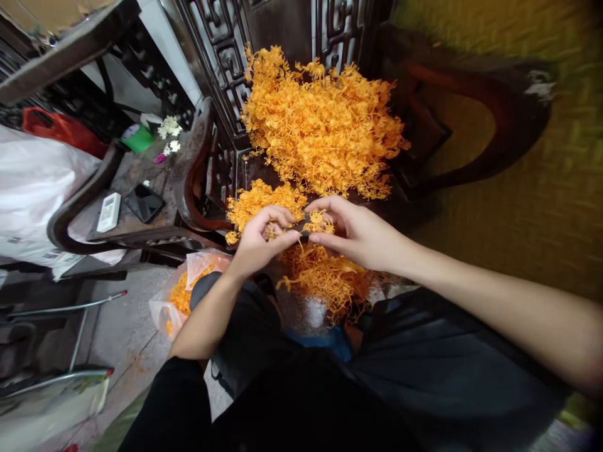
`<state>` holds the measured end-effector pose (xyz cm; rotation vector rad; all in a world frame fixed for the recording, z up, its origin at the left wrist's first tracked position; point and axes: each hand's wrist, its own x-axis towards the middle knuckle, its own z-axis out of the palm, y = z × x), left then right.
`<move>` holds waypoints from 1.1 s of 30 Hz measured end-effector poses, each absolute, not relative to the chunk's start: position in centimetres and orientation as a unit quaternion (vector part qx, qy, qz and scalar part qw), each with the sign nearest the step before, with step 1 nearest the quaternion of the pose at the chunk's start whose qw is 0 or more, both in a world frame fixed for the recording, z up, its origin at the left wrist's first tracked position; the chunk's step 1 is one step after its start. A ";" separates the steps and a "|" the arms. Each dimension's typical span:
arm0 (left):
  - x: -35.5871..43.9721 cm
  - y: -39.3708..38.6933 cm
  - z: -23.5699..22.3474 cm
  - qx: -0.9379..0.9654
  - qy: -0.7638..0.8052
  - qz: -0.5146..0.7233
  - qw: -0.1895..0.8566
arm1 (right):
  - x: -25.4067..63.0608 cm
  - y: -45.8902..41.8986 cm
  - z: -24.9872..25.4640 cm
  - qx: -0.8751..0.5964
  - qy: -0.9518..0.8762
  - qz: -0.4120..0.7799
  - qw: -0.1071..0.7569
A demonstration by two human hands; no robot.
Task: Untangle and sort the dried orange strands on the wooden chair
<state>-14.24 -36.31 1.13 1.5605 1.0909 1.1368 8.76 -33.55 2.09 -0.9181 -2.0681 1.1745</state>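
Observation:
My left hand (261, 242) and my right hand (351, 229) meet in the middle of the view, fingers pinched together on a small orange sprig (316, 221) with a dark stem piece between them. A big heap of orange frilly sprigs (323, 125) lies on the dark wooden seat (247, 169) just beyond my hands. A smaller orange clump (259, 201) sits by my left hand. More orange sprigs (325, 276) pile up below my hands, over my lap.
A plastic bag with orange bits (181, 295) stands on the floor at my left knee. On a wooden chair to the left lie a black phone (144, 202) and a white remote (109, 212). A white sack (32, 182) and metal bars are at far left.

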 end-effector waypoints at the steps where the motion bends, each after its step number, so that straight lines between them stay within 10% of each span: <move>1: -14.1 -36.5 1.0 0.650 0.458 0.428 0.429 | 8.7 -33.7 2.2 -0.344 -0.791 0.417 0.288; 19: -13.4 -37.1 0.4 0.759 0.496 0.300 0.296 | 8.8 -33.9 2.5 -0.241 -0.888 0.274 0.280; 33: -13.3 -36.9 2.7 0.786 0.402 0.197 0.427 | 9.9 -33.1 3.6 -0.243 -0.873 0.333 0.258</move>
